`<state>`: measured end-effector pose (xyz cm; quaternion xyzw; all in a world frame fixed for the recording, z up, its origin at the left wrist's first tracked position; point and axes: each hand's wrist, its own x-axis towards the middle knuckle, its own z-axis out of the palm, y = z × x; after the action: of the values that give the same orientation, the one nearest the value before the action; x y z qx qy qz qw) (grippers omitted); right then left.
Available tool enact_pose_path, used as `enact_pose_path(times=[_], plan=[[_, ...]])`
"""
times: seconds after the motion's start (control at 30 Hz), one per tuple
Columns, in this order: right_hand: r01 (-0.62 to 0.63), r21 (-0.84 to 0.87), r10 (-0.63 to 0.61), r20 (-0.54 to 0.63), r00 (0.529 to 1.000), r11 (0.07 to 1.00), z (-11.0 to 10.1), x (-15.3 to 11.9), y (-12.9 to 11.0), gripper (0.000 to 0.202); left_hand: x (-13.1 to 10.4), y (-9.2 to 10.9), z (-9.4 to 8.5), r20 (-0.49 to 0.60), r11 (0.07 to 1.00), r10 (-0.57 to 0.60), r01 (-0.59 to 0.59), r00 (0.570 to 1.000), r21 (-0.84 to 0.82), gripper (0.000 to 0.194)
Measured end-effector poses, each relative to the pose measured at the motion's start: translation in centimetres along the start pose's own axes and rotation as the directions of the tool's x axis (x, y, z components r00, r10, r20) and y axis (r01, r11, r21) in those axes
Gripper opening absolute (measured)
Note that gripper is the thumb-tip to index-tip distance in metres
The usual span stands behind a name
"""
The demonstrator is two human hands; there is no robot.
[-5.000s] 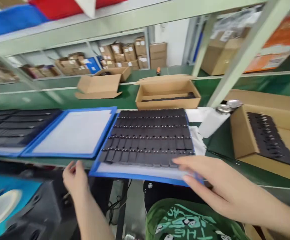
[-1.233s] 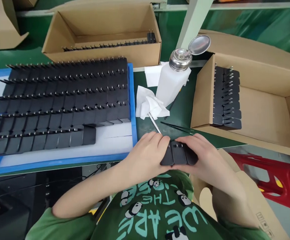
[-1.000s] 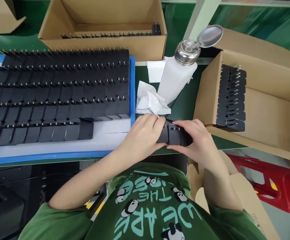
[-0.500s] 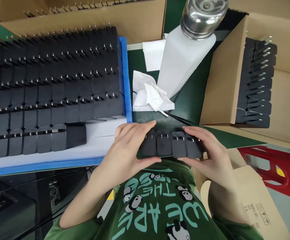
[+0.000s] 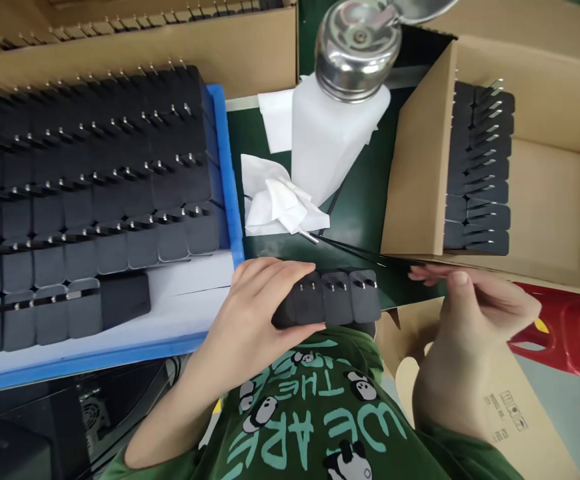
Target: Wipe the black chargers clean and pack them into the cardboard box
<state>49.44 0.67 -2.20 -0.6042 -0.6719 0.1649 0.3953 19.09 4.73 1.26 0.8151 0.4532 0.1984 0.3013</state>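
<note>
My left hand (image 5: 255,300) is closed around one end of a short row of black plug adapters (image 5: 337,297), thumb on the near side and fingers on the far side. Their metal prongs point up, and my fingers partly cover the leftmost one. Off to the right, my right hand (image 5: 477,303) is apart from the row, beside the front edge of a cardboard box (image 5: 415,167). Its fingers stretch out leftward with the thumb raised, and nothing shows in them. Inside that box, more black adapters (image 5: 487,173) stand in a double row along the left wall.
A blue-rimmed tray (image 5: 227,180) on the left bears many rows of adapters. Behind it is another cardboard box (image 5: 250,47). A white pump bottle (image 5: 330,133), crumpled white cloth (image 5: 285,203) and thin black tweezers (image 5: 345,247) lie mid-table. A red stool (image 5: 560,333) is at right.
My right hand has let go of the right end of the adapter row and moved right. My left hand still grips the row. The camera view has shifted slightly.
</note>
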Motion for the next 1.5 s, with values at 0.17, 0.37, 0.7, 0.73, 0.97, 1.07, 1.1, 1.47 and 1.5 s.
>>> enact_pose_path(times=[0.17, 0.37, 0.7, 0.73, 0.97, 1.07, 1.1, 1.47, 1.5], plan=[[-0.099, 0.144, 0.143, -0.335, 0.931, 0.985, 2.0, 1.8, -0.7, 0.013, -0.2, -0.1, 0.1, 0.005, 0.999, 0.023, -0.024, 1.0, 0.028, 0.056], [-0.072, 0.018, 0.074, -0.191, 0.979, 0.997, 1.9, 2.8, -0.8, 0.015, -0.6, 0.1, 0.0, -0.01, 0.998, 0.023, -0.023, 1.0, 0.064, 0.062], [0.516, -0.382, -0.391, 0.361, 0.847, 0.767, 4.0, 4.1, -1.2, 0.041, -1.4, 1.1, -1.6, -0.168, 0.987, 0.031, -0.004, 0.985, 0.159, 0.069], [0.52, -0.397, -0.385, 0.374, 0.844, 0.756, 3.8, 4.0, -1.4, 0.044, -1.8, 0.9, -1.8, -0.187, 0.989, 0.013, 0.016, 0.982, 0.149, 0.07], [0.376, -0.453, -0.273, 0.277, 0.921, 0.808, 2.1, 2.7, -1.8, 0.042, -4.1, -0.5, -2.3, -0.242, 0.993, -0.108, 0.118, 0.964, 0.027, 0.076], [0.356, -0.45, -0.248, 0.281, 0.927, 0.819, 2.4, 2.7, -1.5, 0.034, -3.9, -0.5, -1.9, -0.253, 0.996, -0.085, 0.091, 0.964, 0.012, 0.071], [0.352, -0.437, -0.242, 0.289, 0.926, 0.827, 2.5, 2.8, -1.6, 0.033, -3.7, -0.3, -1.7, -0.256, 0.997, -0.07, 0.077, 0.964, 0.017, 0.069], [0.436, -0.174, -0.35, 0.375, 0.858, 0.883, 2.4, 10.7, -9.6, 0.016, -3.3, -0.9, -0.6, -0.347, 0.998, -0.045, 0.031, 0.937, -0.047, 0.081], [0.438, -0.217, -0.309, 0.45, 0.838, 0.872, 3.5, 11.8, -9.9, 0.014, -3.6, -1.0, -0.6, -0.365, 0.997, -0.049, 0.026, 0.93, -0.067, 0.081]])
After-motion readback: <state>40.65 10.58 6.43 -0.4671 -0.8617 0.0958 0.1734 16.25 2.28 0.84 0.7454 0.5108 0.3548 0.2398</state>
